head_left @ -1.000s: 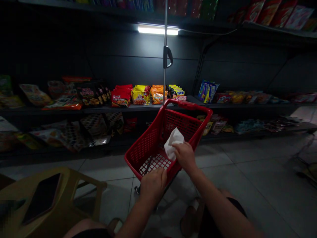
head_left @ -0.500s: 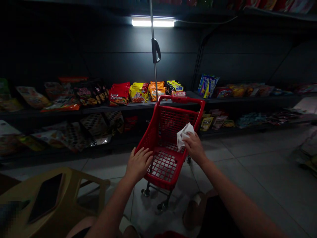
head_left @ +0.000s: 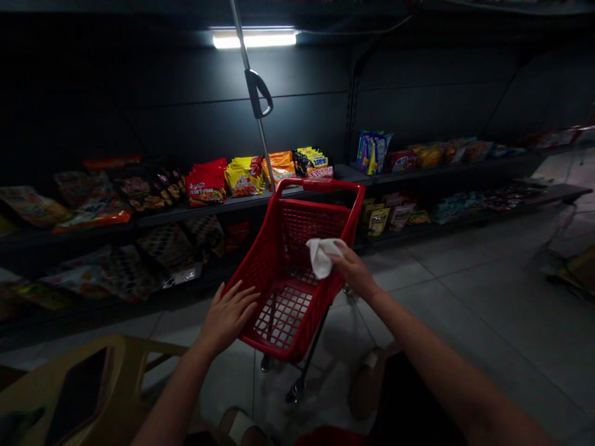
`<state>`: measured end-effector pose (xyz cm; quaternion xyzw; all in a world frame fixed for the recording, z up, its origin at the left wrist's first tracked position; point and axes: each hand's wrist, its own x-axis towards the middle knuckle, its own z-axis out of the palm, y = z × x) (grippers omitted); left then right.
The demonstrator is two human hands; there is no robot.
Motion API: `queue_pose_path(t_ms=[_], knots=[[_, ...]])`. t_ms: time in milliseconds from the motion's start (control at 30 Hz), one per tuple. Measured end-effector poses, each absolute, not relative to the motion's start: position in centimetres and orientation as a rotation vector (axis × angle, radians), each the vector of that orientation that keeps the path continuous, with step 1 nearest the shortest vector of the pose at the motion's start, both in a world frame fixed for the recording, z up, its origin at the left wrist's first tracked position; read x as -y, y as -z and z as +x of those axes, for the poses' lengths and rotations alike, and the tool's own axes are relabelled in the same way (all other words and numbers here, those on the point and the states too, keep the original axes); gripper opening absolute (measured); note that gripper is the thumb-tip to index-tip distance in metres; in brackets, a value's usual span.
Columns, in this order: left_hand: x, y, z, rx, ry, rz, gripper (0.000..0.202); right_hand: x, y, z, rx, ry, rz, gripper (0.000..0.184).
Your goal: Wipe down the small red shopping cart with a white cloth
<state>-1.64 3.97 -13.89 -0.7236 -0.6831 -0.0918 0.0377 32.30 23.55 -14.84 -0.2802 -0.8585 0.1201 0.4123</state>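
Your left hand (head_left: pixel 227 317) lay open, its fingers (head_left: pixel 242 296) spread at the left rim of the red shopping trolley (head_left: pixel 320 184). Your right hand (head_left: pixel 354 271) pinched a white cloth (head_left: pixel 321 257) just inside the trolley's right rim. Beyond the trolley, snack packets (head_left: pixel 245 176) lined a shelf (head_left: pixel 209 207).

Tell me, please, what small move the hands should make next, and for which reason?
Probably the right hand should wipe the white cloth along the rim of the red shopping cart, while the left hand steadies the cart. The cloth is at the right rim, the left hand is open beside the left side, and the cart stands on wheels, so it could roll.
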Motion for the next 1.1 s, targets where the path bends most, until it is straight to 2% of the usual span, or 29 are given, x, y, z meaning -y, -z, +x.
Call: queue_pose_path(t_ms=[100,200,267,367,467,633,767,933,1000,1100], knots=[[-3.9,13.7,-2.5,2.132,0.240,-2.222,0.042,-26.4,15.7,32.0,1.869,-0.368,-1.090,0.044],[-4.0,13.3,-3.3,2.206,0.151,-2.220,0.042,-23.3,17.7,31.3,1.834,-0.478,-1.237,0.041],[-4.4,12.8,-2.9,2.305,0.067,-2.153,0.039,-19.5,19.2,31.2,1.935,-0.572,-1.194,0.029],[-5.6,11.8,0.5,2.390,0.118,-2.043,0.039,-14.8,19.8,31.6,2.290,-0.815,-0.866,0.014],[-6.8,10.7,7.0,2.358,0.380,-2.185,0.049,-15.3,17.9,31.8,2.229,-0.993,-0.670,0.019],[-7.7,9.9,15.3,2.628,0.412,-2.259,0.051,-23.2,14.2,29.0,1.267,-0.873,-1.054,0.045],[-7.6,10.0,15.3,2.648,0.286,-2.186,0.051,-20.9,16.8,24.5,1.243,-0.826,-1.063,0.066],[-7.1,10.3,12.4,2.596,0.274,-2.244,0.051,-11.0,23.2,21.5,1.532,-0.923,-0.937,0.054],[-6.7,10.5,11.4,2.592,0.223,-2.246,0.051,-11.5,23.2,21.6,1.545,-0.894,-0.918,0.052],[-6.2,10.9,10.2,2.549,0.157,-2.269,0.052,-17.4,20.8,22.2,1.358,-0.778,-1.028,0.054]])
